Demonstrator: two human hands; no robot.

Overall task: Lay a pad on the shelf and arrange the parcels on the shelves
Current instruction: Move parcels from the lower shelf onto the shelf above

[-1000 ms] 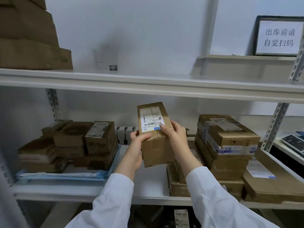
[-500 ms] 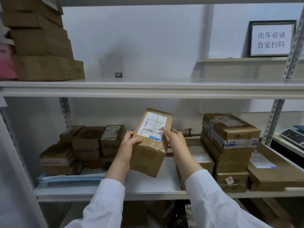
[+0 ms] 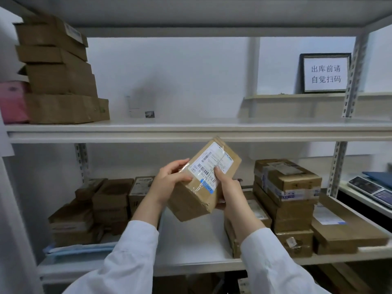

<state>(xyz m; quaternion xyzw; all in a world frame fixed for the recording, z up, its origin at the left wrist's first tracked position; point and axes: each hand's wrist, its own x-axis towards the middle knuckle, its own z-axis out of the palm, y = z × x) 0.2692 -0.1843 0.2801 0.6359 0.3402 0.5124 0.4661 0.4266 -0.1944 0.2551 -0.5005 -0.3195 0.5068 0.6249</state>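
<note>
Seen from the head camera, the parcel [image 3: 203, 181] is held in the air in front of the gap between the middle shelf [image 3: 191, 129] and the lower shelf [image 3: 191, 249], tilted, with its label up and its top corner just under the middle shelf's front edge. The left hand [image 3: 169, 181] grips its left side with the fingers curled over the taped end. The right hand [image 3: 228, 187] holds the right side, thumb on the label. If the parcel is raised at this tilt, that corner probably catches the front edge and twists out of the grip, since the glossy tape looks slick. Lowered carelessly, it could nudge the staggered pile [image 3: 286, 200] toward the lower shelf's right end. The blue pad [image 3: 78, 250] at the left front corner is already crowded with boxes [image 3: 101, 202], so a parcel put there may overhang.
</note>
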